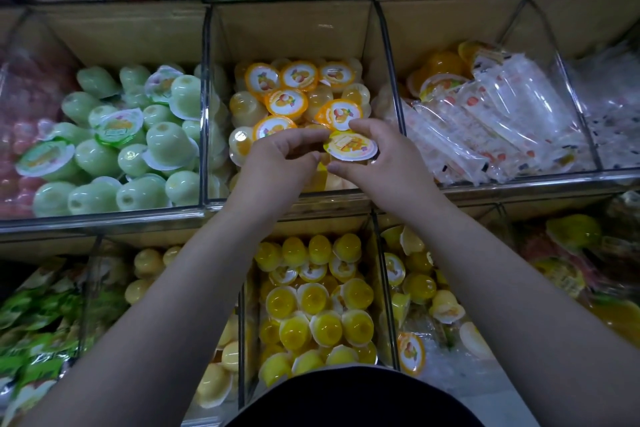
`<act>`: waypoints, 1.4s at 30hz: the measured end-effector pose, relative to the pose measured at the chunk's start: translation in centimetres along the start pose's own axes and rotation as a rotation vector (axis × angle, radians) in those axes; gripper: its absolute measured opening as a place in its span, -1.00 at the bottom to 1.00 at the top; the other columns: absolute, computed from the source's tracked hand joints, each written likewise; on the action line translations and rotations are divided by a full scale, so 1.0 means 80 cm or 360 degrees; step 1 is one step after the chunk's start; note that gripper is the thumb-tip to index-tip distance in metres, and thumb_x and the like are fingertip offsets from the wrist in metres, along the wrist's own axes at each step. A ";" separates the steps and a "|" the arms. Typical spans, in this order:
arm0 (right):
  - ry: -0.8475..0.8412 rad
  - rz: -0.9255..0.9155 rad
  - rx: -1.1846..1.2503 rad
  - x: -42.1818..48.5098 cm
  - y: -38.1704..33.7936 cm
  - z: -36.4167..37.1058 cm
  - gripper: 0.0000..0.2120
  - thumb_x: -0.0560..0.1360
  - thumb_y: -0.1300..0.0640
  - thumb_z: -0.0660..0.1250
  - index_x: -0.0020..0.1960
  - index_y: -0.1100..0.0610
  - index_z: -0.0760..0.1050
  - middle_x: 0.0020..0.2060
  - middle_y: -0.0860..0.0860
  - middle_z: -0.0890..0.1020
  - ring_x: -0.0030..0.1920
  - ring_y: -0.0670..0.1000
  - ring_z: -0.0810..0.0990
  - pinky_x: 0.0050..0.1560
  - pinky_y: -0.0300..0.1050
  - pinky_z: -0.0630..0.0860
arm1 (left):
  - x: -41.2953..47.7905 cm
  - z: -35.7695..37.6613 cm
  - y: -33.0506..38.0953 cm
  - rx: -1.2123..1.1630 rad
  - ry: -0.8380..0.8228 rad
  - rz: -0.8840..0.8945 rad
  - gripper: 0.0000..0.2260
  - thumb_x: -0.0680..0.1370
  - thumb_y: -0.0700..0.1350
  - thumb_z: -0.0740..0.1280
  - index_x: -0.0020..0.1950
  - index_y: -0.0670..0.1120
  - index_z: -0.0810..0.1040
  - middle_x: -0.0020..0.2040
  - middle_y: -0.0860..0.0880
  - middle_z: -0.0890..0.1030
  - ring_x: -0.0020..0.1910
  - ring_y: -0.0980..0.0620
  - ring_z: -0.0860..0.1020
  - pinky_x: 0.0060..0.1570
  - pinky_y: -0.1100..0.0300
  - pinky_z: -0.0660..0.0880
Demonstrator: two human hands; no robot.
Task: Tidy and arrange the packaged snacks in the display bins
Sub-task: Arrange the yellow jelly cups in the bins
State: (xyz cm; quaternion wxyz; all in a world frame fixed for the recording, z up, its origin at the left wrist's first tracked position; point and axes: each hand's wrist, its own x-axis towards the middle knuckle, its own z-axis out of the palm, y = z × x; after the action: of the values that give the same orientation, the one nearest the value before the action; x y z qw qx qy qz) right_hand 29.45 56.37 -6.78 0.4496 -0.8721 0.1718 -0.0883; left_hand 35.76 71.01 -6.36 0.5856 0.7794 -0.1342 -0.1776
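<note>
two hands on one jelly cup over the middle bin

head view: the right hand holds a jelly cup with a yellow and white lid. its thumb lies under the near rim and its fingers curl over the far rim. the cup is lid up, a little tilted, above the front part of the middle bin, near the pile inside.

the left hand is just beside it, with bent fingers. its fingertips reach the left rim of the same cup, but i cannot tell if it really grips the cup or only touches it. both forearms come up from the bottom edge.

in the middle bin lie orange-lidded cups. several show the lid up and some lie on the side. the bin to the left is full of green cups, lying in all directions. the bin to the right holds clear packets, piled at an angle. in the lower row, below the hands, a bin holds yellow cups, most of them bottom up.
</note>
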 end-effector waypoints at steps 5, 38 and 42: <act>-0.0006 -0.0012 0.0043 -0.006 -0.001 0.000 -0.36 0.38 -0.02 0.53 0.39 -0.02 0.40 0.12 -0.22 0.44 0.15 -0.19 0.45 0.06 -0.35 0.42 | 0.002 -0.006 0.000 -0.0085 -0.0044 -0.0034 -0.74 0.58 -0.22 0.31 0.17 0.08 0.63 0.03 0.15 0.66 0.10 0.20 0.58 -0.06 0.38 0.46; -0.0352 -0.0042 0.0693 -0.146 -0.025 0.091 -0.50 0.35 0.24 0.55 0.23 0.02 0.50 0.08 -0.09 0.65 0.09 -0.15 0.62 0.18 -0.14 0.56 | -0.167 -0.073 -0.073 -0.0586 -0.0120 -0.0018 -0.67 0.54 -0.36 0.31 0.16 0.02 0.59 0.04 -0.01 0.68 0.09 0.07 0.61 0.17 0.16 0.50; -0.0444 -0.0089 0.0621 -0.157 -0.028 0.109 -0.50 0.33 0.26 0.56 0.23 0.07 0.52 0.05 -0.12 0.64 0.06 -0.19 0.61 0.13 -0.26 0.53 | -0.190 -0.082 -0.093 -0.0557 -0.0020 -0.0035 -0.65 0.53 -0.37 0.31 0.17 0.01 0.60 0.09 -0.05 0.68 0.13 0.03 0.61 0.19 0.10 0.49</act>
State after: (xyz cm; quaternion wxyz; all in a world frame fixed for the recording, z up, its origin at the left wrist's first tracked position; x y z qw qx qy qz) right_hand 20.96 68.90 -10.01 0.6264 -0.7769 0.0635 -0.0109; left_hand 24.94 85.08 -10.06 0.7097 0.6658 -0.0963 -0.2094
